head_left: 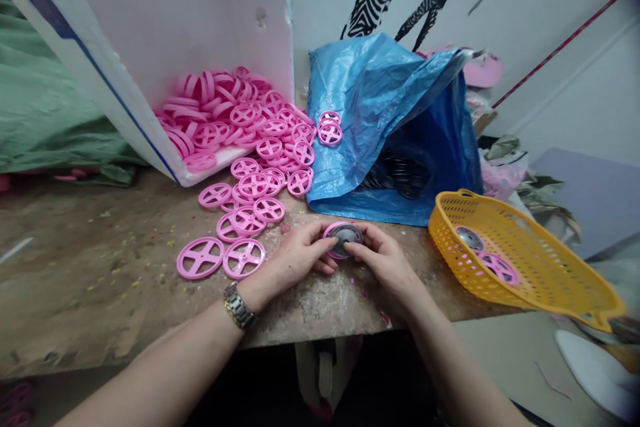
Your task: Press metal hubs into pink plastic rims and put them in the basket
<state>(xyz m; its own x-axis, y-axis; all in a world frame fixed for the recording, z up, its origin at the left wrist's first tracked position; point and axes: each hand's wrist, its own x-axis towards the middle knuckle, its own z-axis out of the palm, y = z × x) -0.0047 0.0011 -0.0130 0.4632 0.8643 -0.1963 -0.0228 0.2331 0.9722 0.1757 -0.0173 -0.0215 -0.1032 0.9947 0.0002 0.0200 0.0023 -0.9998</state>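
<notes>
Both my hands meet at the front edge of the worn wooden table [100, 260]. My left hand [293, 261] and my right hand [384, 260] pinch a pink wheel with a dark grey round insert [343, 238] between thumbs and fingers, pressing on it against the tabletop. A metal watch [238, 306] is on my left wrist. Several loose pink spoked wheels [243, 213] lie on the table just left of my hands.
A tipped white box [150, 47] spills a heap of pink wheels [235, 120] at the back. A blue plastic bag [390, 127] holds dark round parts [400, 175]. At right, a yellow basket [525, 267] holds two assembled wheels [485, 255]. Green sheeting [45, 113] lies far left.
</notes>
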